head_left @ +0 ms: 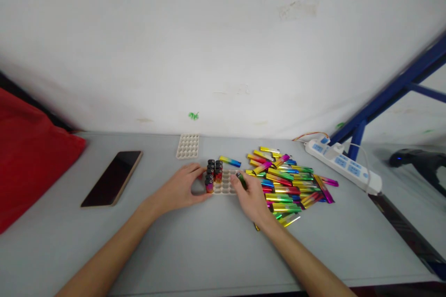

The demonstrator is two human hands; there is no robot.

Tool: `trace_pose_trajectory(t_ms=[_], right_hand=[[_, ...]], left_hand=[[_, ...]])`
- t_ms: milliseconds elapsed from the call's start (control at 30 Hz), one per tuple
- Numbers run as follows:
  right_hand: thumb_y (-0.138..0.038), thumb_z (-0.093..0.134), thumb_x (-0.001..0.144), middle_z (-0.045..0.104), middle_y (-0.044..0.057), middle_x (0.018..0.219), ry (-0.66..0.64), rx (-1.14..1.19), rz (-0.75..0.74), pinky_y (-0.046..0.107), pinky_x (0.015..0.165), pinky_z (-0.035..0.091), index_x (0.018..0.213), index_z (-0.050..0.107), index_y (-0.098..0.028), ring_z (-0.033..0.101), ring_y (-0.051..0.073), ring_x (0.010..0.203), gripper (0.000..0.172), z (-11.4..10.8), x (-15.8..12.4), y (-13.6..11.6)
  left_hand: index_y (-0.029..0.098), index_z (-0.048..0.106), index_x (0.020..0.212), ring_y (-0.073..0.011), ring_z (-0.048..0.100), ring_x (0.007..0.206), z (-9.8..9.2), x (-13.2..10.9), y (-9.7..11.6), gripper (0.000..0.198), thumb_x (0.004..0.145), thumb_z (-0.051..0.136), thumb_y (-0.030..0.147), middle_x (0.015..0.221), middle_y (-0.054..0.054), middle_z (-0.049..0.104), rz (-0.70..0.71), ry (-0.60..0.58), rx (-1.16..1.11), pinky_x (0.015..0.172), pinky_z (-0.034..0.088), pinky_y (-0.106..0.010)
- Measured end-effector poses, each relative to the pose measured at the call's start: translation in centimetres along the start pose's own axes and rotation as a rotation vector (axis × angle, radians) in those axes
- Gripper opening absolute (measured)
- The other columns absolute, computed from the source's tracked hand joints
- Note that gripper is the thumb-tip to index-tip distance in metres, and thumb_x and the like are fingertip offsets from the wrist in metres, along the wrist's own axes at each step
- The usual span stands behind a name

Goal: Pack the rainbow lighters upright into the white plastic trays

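Note:
A white tray (226,187) with rows of round pits lies before me on the table. Several shiny lighters (209,186) with black tops stand upright in its left columns. My left hand (181,186) grips the tray's left end, thumb at the near edge and fingers behind, close beside these lighters. Over the tray's right end, my right hand (251,195) pinches a dark-topped green lighter (241,179); its lower part is hidden by my fingers. Right of this hand, a loose heap of lighters (284,190) in metallic yellow, green, red, blue and purple lies flat.
A second white pitted tray (187,146) lies near the wall. One yellow-blue lighter (230,162) lies behind the first tray. A phone (112,178) and a red cloth (31,148) are at left. At right are a power strip (343,163) and a blue metal frame (386,87).

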State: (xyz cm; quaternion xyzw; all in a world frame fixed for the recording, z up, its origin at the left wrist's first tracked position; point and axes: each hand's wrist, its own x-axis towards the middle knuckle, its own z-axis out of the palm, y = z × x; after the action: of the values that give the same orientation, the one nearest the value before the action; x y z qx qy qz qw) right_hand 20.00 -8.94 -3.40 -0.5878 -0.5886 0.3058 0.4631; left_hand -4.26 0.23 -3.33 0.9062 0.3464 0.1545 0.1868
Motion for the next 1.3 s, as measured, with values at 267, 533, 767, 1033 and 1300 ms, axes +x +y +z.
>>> trace_pose_trajectory(t_ms=[267, 533, 767, 1033, 1300], right_hand=[[-0.046, 0.042, 0.121, 0.069, 0.009, 0.111, 0.02, -0.154, -0.289, 0.039, 0.094, 0.056, 0.109, 0.064, -0.024, 0.068, 0.026, 0.103, 0.033, 0.0, -0.5, 0.6], [-0.044, 0.049, 0.122, 0.074, 0.005, 0.092, 0.004, -0.293, -0.4, 0.035, 0.078, 0.054, 0.105, 0.067, -0.024, 0.071, 0.024, 0.087, 0.032, -0.1, -0.5, 1.5], [-0.037, 0.058, 0.12, 0.08, 0.01, 0.102, -0.089, -0.571, -0.474, 0.04, 0.088, 0.056, 0.111, 0.072, -0.021, 0.076, 0.029, 0.096, 0.023, 1.0, -0.3, 1.5], [-0.047, 0.07, 0.114, 0.079, 0.014, 0.117, -0.098, -0.922, -0.4, 0.048, 0.096, 0.053, 0.12, 0.074, -0.02, 0.073, 0.034, 0.11, 0.028, 1.2, -0.6, 0.4], [-0.034, 0.055, 0.121, 0.082, 0.01, 0.116, -0.148, -0.674, -0.359, 0.043, 0.102, 0.052, 0.117, 0.081, -0.021, 0.075, 0.028, 0.114, 0.029, -3.3, 2.2, 0.7]], left_hand=[[0.023, 0.07, 0.102, -0.0339, 0.073, 0.109, 0.3, -0.1, -0.3, 0.031, 0.091, 0.084, 0.049, 0.11, -0.01, 0.075, -0.013, 0.006, -0.013, 0.098, 0.059, -0.044], [0.023, 0.072, 0.104, -0.0325, 0.073, 0.107, 0.2, -0.2, 0.1, 0.03, 0.091, 0.085, 0.047, 0.109, -0.009, 0.075, 0.001, 0.011, -0.019, 0.098, 0.058, -0.042], [0.022, 0.073, 0.105, -0.0334, 0.073, 0.11, 0.2, -0.1, 0.2, 0.031, 0.09, 0.088, 0.044, 0.113, -0.01, 0.075, -0.008, 0.0, -0.022, 0.101, 0.058, -0.043], [0.023, 0.072, 0.103, -0.0339, 0.074, 0.109, 0.5, 0.0, -0.1, 0.03, 0.091, 0.086, 0.047, 0.111, -0.009, 0.075, 0.012, 0.017, -0.021, 0.1, 0.059, -0.044], [0.023, 0.07, 0.105, -0.0341, 0.073, 0.108, 0.3, 0.0, -0.1, 0.031, 0.091, 0.083, 0.047, 0.109, -0.01, 0.075, 0.013, 0.014, 0.001, 0.099, 0.059, -0.045]])
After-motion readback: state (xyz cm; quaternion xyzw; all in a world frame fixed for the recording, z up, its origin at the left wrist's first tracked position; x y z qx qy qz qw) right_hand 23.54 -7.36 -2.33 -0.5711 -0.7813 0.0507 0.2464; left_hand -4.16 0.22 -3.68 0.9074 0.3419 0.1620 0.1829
